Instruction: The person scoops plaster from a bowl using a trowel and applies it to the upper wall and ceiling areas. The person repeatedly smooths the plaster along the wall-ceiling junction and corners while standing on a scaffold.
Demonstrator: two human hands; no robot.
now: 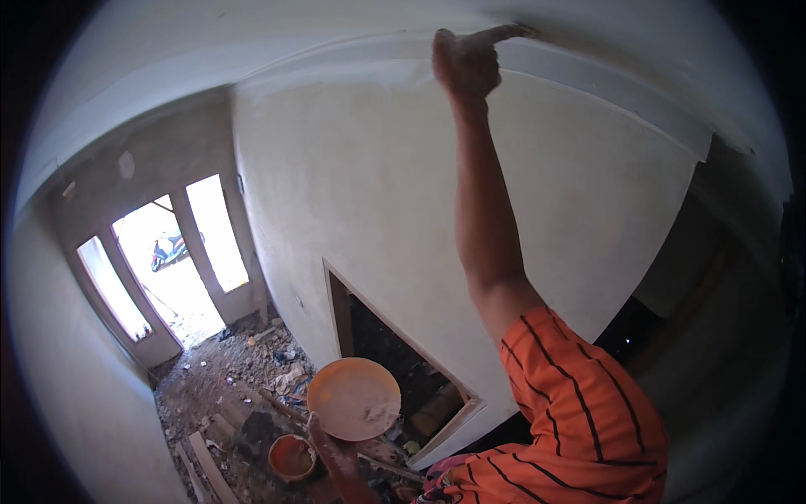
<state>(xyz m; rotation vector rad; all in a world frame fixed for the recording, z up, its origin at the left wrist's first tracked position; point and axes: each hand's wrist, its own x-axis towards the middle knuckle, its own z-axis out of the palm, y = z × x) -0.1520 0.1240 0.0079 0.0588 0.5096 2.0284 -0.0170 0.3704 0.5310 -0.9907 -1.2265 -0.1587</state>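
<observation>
My right hand point(470, 65) is raised high against the white cornice point(579, 77) where the wall meets the ceiling. Its index finger is stretched out along the joint and the other fingers are curled; I make out no tool in it. Down low, my left hand point(336, 458) grips the edge of a round, shallow orange basin point(353, 398), thumb at the rim. A pale, plaster-like coating covers the inside of the basin, thicker toward its right side.
Below stands a smaller orange bucket point(292, 458) with pale material inside. Rubble point(269, 357) and wooden planks point(214, 470) litter the floor. An unglazed wall opening point(403, 361) lies beneath my right arm. A bright doorway point(168, 269) at left shows a motorbike point(169, 250) outside.
</observation>
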